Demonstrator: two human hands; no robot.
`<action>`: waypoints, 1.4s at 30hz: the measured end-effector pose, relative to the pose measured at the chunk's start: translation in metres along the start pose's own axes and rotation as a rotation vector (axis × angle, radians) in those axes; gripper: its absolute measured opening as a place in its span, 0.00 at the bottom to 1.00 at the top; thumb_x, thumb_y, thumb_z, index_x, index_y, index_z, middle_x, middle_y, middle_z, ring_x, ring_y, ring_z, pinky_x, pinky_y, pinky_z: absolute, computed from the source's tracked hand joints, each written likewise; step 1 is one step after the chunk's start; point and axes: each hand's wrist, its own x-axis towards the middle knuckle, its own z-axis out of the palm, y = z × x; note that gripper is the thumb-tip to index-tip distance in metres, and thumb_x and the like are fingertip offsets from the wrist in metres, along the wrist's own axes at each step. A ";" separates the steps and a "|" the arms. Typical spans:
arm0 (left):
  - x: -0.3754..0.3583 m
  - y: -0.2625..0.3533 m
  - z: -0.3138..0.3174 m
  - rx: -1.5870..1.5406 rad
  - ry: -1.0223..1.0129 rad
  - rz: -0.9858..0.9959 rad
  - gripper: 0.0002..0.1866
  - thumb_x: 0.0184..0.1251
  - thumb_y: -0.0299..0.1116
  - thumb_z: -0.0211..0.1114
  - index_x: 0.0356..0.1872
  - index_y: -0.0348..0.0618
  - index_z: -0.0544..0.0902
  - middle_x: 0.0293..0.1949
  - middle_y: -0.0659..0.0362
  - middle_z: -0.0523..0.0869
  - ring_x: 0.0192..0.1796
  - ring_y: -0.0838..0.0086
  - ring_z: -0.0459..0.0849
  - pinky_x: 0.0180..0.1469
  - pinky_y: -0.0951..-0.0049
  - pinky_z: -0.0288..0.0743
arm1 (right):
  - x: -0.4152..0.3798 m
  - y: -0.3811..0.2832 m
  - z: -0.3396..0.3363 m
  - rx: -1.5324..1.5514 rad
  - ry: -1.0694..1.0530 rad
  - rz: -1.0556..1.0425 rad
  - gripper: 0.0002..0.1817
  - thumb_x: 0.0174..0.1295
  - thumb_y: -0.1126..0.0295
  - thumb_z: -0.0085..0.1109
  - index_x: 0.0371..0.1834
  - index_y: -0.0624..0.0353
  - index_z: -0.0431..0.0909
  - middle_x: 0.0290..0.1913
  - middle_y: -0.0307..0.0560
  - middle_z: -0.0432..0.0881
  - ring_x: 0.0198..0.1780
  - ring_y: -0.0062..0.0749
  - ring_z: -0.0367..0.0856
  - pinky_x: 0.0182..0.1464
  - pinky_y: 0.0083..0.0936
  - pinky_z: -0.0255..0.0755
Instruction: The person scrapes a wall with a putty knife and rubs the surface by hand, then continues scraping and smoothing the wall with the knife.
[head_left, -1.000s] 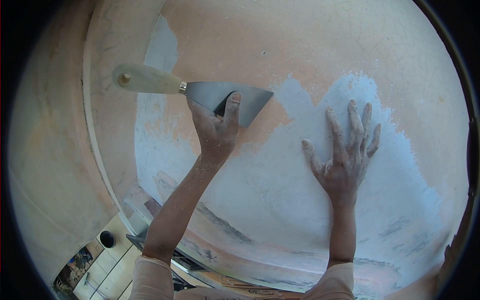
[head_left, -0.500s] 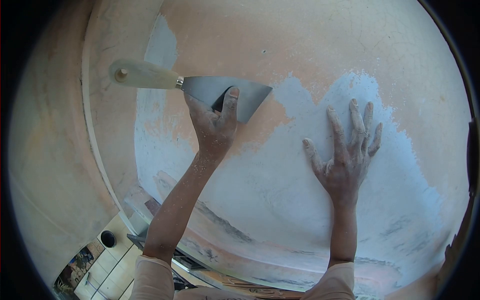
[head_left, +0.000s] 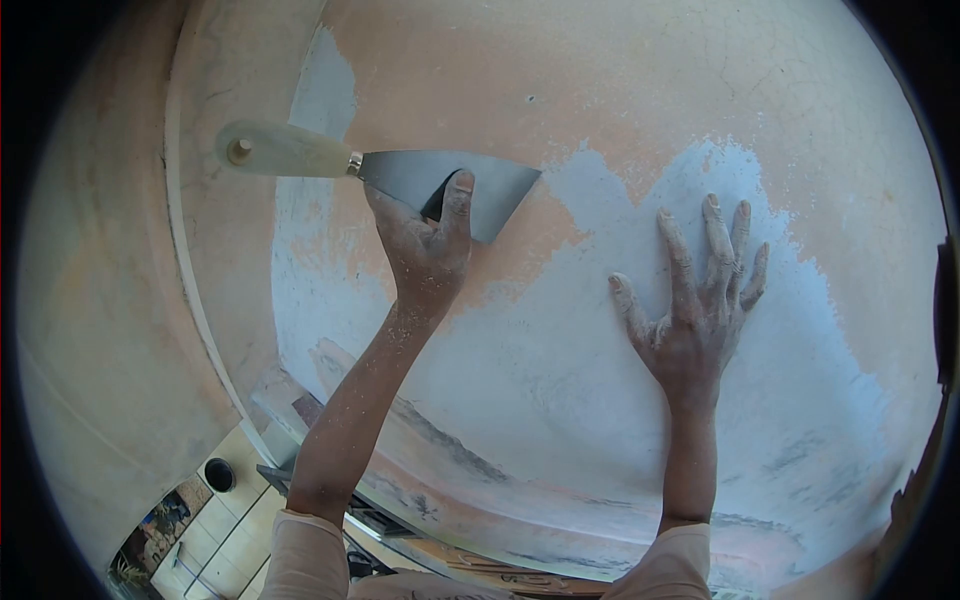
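My left hand [head_left: 425,240] grips a wide putty knife [head_left: 505,195] by its metal blade, thumb on the near face and the other fingers hidden behind it. The knife's pale handle [head_left: 290,150] points left, and its blade edge faces right. My right hand [head_left: 697,300] rests with spread fingers against the wall [head_left: 540,380], on a bare whitish-blue patch. White dust coats both hands. Around the patch, peach-coloured paint [head_left: 450,80] remains with ragged edges.
A white vertical strip [head_left: 180,235] runs along the wall's left side. At lower left, a black bucket [head_left: 219,475] stands on a tiled floor [head_left: 215,530]. Dark scuffs [head_left: 450,445] mark the lower wall. A brown ledge with carved lettering [head_left: 510,578] shows at the bottom.
Almost nothing differs. The view has shifted very slightly; both hands and the putty knife keep the same pose.
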 end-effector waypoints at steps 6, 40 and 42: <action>-0.008 -0.008 -0.003 0.221 -0.073 0.205 0.31 0.62 0.35 0.64 0.55 0.28 0.54 0.44 0.44 0.71 0.45 0.65 0.78 0.43 0.69 0.76 | -0.001 -0.002 0.000 0.008 0.017 0.000 0.32 0.49 0.46 0.64 0.59 0.37 0.70 0.69 0.43 0.58 0.73 0.45 0.45 0.71 0.55 0.36; -0.025 -0.013 -0.001 0.254 -0.117 0.285 0.30 0.63 0.36 0.63 0.54 0.29 0.56 0.44 0.45 0.70 0.45 0.66 0.77 0.42 0.71 0.76 | 0.001 -0.001 -0.001 0.010 0.017 0.003 0.33 0.48 0.48 0.66 0.60 0.37 0.70 0.69 0.44 0.58 0.73 0.44 0.46 0.71 0.55 0.37; -0.032 -0.020 -0.008 0.440 -0.249 0.415 0.29 0.64 0.36 0.62 0.54 0.29 0.56 0.45 0.45 0.70 0.46 0.66 0.77 0.44 0.69 0.76 | 0.000 -0.002 0.000 0.010 0.020 0.005 0.33 0.48 0.48 0.66 0.60 0.37 0.70 0.69 0.44 0.58 0.73 0.44 0.46 0.71 0.55 0.36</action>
